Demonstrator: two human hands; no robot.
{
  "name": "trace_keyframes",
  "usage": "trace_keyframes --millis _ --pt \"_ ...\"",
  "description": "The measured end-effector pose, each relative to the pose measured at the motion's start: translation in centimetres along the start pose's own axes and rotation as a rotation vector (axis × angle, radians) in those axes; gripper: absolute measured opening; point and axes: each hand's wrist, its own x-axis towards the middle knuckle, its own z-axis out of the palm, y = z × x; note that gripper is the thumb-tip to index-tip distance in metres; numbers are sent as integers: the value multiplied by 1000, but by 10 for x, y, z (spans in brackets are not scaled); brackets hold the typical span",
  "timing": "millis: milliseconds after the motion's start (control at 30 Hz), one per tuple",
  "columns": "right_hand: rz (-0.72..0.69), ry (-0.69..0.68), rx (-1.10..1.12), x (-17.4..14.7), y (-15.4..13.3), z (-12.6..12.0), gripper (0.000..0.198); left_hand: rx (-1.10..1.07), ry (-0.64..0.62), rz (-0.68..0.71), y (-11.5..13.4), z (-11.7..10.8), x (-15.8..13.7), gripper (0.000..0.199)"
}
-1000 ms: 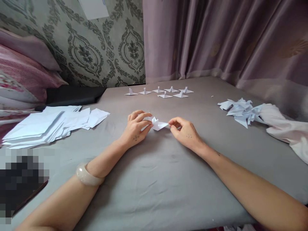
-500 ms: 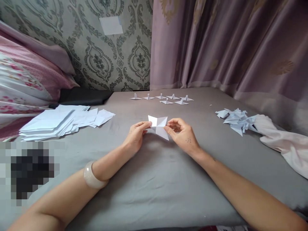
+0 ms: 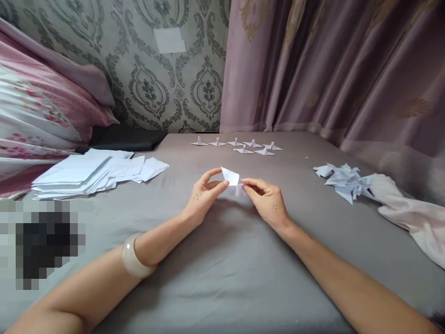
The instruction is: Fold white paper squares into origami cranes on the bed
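- Landmark: paper stack (image 3: 71,174), which lay on a grey sheet (image 3: 243,278).
- Folded paper (image 3: 231,177): located to the right of the paper stack, held between the two hands, with one white panel raised.
- Left hand (image 3: 205,194): thumb and fingers gripped the left side of the folded paper; a bracelet (image 3: 135,260) encircled the forearm.
- Right hand (image 3: 269,198): fingertips were pinched on the right edge of the folded paper.
- Paper figures (image 3: 253,143): seven units stood to the right of the paper stack and farther back.
- Paper pile (image 3: 347,178): lay far to the right of the paper stack, touching a pale cloth (image 3: 403,202).
- Black item (image 3: 125,138): lay just behind the paper stack.
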Motion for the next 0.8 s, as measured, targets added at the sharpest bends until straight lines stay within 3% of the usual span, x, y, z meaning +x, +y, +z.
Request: trace_keyframes --millis 233,333,467,600,800 --pt "3 15 -67 3 3 -4 21 262 -61 312 -8 -4 0 80" --pt "6 5 -65 2 3 -2 21 405 -39 411 -10 -7 3 56" --pt "-16 2 -67 3 3 -1 19 462 -13 389 -9 -9 6 16" --pt "-67 35 -124 5 5 -3 17 428 13 352 -8 -10 7 16" --pt "-67 1 -129 2 3 -3 14 341 -91 278 -3 -9 3 22"
